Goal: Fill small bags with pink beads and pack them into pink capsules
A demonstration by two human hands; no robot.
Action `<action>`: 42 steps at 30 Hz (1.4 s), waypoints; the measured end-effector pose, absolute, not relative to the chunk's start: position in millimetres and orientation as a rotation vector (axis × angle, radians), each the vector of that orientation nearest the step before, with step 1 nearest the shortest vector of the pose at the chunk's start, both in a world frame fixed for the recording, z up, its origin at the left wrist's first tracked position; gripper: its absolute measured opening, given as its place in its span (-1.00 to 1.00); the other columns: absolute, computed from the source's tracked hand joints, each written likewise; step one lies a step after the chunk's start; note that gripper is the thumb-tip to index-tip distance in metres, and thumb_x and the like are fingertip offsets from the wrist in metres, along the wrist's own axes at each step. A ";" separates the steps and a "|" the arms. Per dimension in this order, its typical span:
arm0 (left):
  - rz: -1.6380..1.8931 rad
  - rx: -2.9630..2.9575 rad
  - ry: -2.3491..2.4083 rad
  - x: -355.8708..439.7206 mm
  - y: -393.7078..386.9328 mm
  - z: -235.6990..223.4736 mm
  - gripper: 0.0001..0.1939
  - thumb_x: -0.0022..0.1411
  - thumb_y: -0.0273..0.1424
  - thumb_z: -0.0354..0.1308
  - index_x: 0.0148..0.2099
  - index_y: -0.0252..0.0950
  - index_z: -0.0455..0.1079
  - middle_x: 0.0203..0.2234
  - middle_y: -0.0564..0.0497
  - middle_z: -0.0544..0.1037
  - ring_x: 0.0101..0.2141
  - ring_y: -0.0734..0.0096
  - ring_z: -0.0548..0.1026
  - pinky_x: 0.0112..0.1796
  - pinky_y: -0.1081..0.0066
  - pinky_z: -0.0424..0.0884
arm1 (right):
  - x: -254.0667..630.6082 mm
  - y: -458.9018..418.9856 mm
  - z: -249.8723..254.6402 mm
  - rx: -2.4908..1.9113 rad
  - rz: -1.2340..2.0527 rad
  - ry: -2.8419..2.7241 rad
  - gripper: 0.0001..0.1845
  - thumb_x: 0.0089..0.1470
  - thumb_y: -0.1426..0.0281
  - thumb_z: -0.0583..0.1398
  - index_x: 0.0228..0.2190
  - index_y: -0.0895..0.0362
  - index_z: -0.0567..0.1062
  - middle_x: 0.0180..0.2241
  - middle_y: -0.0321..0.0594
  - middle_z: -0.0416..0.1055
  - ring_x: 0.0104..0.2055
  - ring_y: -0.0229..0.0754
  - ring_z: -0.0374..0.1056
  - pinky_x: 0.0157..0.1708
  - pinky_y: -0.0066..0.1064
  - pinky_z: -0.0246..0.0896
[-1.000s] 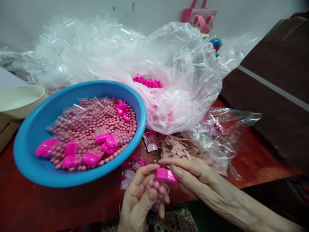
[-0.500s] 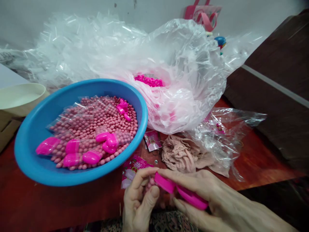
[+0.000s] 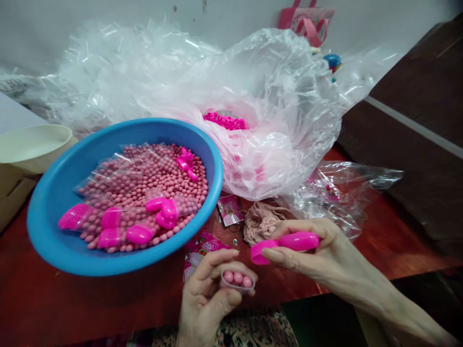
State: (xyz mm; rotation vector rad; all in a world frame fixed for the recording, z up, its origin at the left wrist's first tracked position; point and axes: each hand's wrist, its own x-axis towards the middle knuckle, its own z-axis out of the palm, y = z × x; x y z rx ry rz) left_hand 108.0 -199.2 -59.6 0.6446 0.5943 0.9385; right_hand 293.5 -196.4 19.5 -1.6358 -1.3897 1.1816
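Head cam view, only one there is. The left hand (image 3: 204,299) has its fingers curled snugly round a small clear container (image 3: 237,288), with three pink balls showing at its mouth. No cap on that one, it's wide open at the top, held just over the near edge of the surface (image 3: 392,253). The right hand (image 3: 327,255) is just beside it, fingers pinched down on two bright pink caps (image 3: 298,240), apart from the container. Can't tell if those two are joined.

Progress-wise: a handful of capped containers (image 3: 112,218) lie towards the near side of the blue basin (image 3: 213,178), on top of loose pink balls (image 3: 183,185). Further back in there are clear packs (image 3: 106,168) with balls inside and no pink ends that I can make out, so I'd guess those are uncapped. Loads of loose pink pieces (image 3: 226,121) in the mouth of the plastic bag (image 3: 260,161) too.

Room: the basin hems in the left, the bag and a crumpled cloth (image 3: 262,220) crowd the back. I'd say the easiest elbow room is rightward, along the near edge, short of the brown carton (image 3: 408,96).
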 end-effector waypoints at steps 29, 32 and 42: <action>0.909 0.662 0.987 111.6 -199.2 -57.0 -0.78 -0.10 -0.33 0.42 -0.34 -0.26 0.58 -0.56 0.05 0.62 -0.56 0.51 0.52 -0.46 0.60 0.46 | 272.3 -193.4 -10.1 -1.375 1.637 -0.898 -0.65 0.00 0.14 0.26 -0.37 0.20 0.49 -0.62 -0.38 0.33 -0.66 -0.44 0.18 -0.69 -0.64 0.09; 0.942 0.826 1.061 111.2 -202.0 -61.4 -0.80 -0.05 -0.33 0.38 -0.31 -0.26 0.58 -0.65 0.09 0.55 -0.63 0.56 0.43 -0.56 0.63 0.37 | 266.9 -195.3 -7.1 -1.443 1.367 -1.257 -0.73 0.09 0.19 0.20 -0.42 0.16 0.51 -0.52 -0.32 0.38 -0.51 -0.34 0.28 -0.51 -0.53 0.20; 0.997 0.982 1.284 106.1 -211.9 -67.7 -0.79 -0.13 -0.30 0.42 -0.34 -0.13 0.62 -0.54 0.09 0.60 -0.50 0.42 0.50 -0.40 0.53 0.46 | 282.5 -226.8 -18.9 -1.510 0.931 -1.938 -0.67 0.19 0.28 0.09 -0.02 -0.06 0.44 -0.14 -0.19 0.42 -0.03 -0.11 0.32 -0.08 -0.32 0.27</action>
